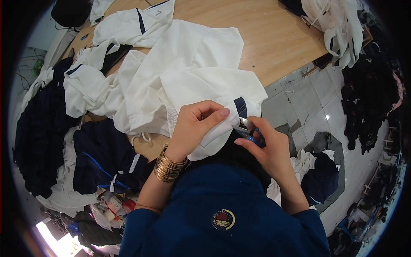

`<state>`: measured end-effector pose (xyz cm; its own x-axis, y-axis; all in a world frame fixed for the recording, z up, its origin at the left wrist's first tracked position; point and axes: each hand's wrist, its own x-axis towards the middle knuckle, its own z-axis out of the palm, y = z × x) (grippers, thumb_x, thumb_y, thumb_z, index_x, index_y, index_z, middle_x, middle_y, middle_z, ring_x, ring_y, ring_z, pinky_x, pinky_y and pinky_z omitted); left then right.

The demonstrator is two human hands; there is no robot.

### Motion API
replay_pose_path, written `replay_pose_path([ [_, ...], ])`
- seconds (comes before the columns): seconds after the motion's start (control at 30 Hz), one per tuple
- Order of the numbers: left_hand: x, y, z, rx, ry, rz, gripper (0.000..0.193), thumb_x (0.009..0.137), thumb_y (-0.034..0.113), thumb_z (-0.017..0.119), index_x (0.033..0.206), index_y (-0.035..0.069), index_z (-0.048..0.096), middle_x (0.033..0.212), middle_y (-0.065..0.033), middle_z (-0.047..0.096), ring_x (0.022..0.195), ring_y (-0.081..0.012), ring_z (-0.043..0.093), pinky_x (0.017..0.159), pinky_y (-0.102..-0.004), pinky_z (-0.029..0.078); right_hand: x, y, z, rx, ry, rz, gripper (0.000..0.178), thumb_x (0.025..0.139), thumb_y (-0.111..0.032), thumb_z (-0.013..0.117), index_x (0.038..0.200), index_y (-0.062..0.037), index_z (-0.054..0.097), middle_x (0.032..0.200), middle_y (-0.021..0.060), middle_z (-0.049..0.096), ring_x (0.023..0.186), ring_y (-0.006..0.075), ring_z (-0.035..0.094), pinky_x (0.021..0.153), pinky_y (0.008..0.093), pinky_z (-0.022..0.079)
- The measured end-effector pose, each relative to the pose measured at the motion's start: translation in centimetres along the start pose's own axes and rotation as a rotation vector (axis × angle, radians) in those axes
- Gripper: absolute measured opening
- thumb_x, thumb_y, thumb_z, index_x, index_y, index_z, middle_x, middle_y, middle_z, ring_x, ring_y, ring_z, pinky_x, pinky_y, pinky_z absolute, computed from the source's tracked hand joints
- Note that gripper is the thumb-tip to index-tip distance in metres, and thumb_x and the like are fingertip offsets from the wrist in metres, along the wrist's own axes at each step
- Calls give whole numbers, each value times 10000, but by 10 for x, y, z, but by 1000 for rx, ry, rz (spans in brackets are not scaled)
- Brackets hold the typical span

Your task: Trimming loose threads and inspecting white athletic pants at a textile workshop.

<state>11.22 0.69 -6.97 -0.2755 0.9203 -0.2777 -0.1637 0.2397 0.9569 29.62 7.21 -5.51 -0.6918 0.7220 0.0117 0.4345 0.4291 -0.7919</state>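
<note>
Your blue shirt [214,195] fills six o'clock. Your left hand [193,126], bangles [168,168] at its wrist, pinches an edge of the white garment [188,58], which spreads toward eleven o'clock over the surface [287,51]. At its three o'clock, your right hand [273,144] grips blue-handled snips [242,130], blades near the navy stripe [240,106]; whether they touch cloth is unclear. Dark clothing [100,156] lies at eight o'clock.
</note>
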Motion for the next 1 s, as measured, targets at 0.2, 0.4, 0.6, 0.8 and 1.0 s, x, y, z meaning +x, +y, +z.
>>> replay_pose_path([
  [0.2, -2, 3, 2, 39, 25, 21, 171, 844, 151, 650, 863, -19, 651, 708, 12, 621, 637, -12, 511, 554, -160, 392, 0, 1, 5, -83, 131, -29, 354, 749, -277, 718, 995, -75, 563, 799, 53, 612, 613, 195, 592, 527, 283, 461],
  [0.4, -3, 5, 4, 53, 41, 51, 162, 839, 144, 654, 869, -16, 656, 706, 6, 627, 628, -11, 511, 551, -160, 392, -2, 0, 5, -86, 145, -53, 295, 765, -251, 704, 963, -76, 574, 796, 45, 618, 606, 185, 595, 512, 278, 453],
  [0.6, -5, 7, 5, 83, 51, 44, 161, 837, 143, 655, 872, -14, 659, 705, -1, 633, 624, -12, 512, 546, -162, 391, -3, -1, 4, -144, 167, -55, 274, 764, -250, 703, 938, -76, 582, 749, 35, 607, 575, 176, 583, 483, 270, 435],
  [0.8, -6, 5, 6, 83, 58, 55, 163, 835, 146, 657, 863, -15, 660, 680, 11, 619, 609, -6, 493, 527, -162, 369, -4, -3, 4, -124, 164, -89, 264, 760, -243, 707, 924, -75, 585, 714, 30, 594, 550, 174, 573, 461, 272, 415],
  [1.0, -5, 3, 7, 128, 58, 75, 162, 831, 147, 660, 856, -14, 662, 661, 20, 608, 597, -4, 479, 519, -163, 358, -7, -5, 4, -118, 138, -73, 291, 731, -208, 738, 951, -73, 604, 700, 63, 623, 568, 173, 592, 532, 249, 455],
])
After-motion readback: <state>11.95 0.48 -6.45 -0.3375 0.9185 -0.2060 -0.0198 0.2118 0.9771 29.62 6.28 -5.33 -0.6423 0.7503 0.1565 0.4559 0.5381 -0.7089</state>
